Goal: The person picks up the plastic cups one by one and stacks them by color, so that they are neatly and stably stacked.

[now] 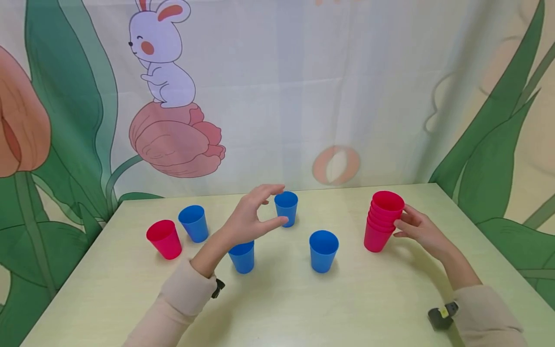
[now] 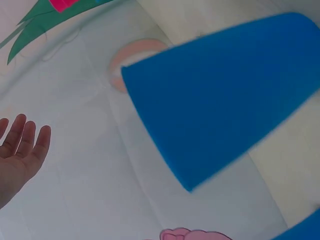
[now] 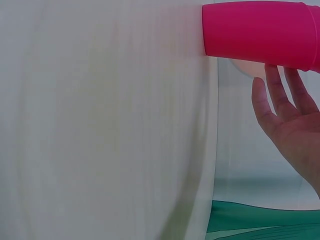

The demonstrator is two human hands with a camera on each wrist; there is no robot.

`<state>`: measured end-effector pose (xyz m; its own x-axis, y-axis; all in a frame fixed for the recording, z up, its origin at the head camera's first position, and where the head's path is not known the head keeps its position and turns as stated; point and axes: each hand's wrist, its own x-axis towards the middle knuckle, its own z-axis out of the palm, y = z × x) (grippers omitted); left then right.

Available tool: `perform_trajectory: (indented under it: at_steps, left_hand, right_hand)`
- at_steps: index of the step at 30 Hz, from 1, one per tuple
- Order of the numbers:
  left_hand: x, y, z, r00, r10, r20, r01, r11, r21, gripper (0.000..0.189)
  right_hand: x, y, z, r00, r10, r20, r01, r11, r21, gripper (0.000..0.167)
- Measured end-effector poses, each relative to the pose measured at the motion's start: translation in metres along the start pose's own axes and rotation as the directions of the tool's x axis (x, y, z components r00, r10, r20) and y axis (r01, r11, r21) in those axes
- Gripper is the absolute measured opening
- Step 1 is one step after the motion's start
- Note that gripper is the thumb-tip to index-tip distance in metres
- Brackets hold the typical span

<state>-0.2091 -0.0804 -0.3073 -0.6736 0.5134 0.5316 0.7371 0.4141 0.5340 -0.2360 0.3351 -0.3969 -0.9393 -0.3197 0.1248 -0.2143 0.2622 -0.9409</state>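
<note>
My left hand [image 1: 251, 217] hovers over the table with thumb and fingers spread apart, holding nothing. Its fingertips overlap the back blue cup [image 1: 286, 211] in the head view; another blue cup [image 1: 243, 259] stands partly hidden below the hand. The left wrist view shows this hand [image 2: 22, 155] with fingers extended, and a blue cup [image 2: 220, 100] large in front. At the right, several nested red cups [image 1: 378, 233] form an upright stack. My right hand [image 1: 422, 231] is at the stack's right side, fingertips right at its upper part. Loosely extended fingers [image 3: 277, 100] show in the right wrist view.
One red cup [image 1: 165, 240] and a blue cup [image 1: 193, 224] stand upright at the left of the pale table [image 1: 338, 308]. Another blue cup [image 1: 323, 251] stands between the hands. A printed curtain [image 1: 260, 96] hangs along the table's back edge.
</note>
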Motion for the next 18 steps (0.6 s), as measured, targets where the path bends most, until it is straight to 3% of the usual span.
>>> perform_trajectory:
  at_steps: [8, 18]
  left_hand:
    - [-0.012, -0.014, -0.012, 0.998, -0.056, -0.025, 0.057, 0.998, 0.041, 0.059]
    - [-0.034, -0.031, -0.030, 0.982, -0.187, -0.036, 0.190, 0.977, 0.100, 0.062]
  right_hand:
    - [-0.001, 0.000, -0.001, 1.000, 0.008, -0.003, -0.008, 1.000, -0.006, 0.056]
    - [-0.001, -0.001, 0.000, 1.000, 0.010, -0.003, -0.010, 1.000, -0.003, 0.056]
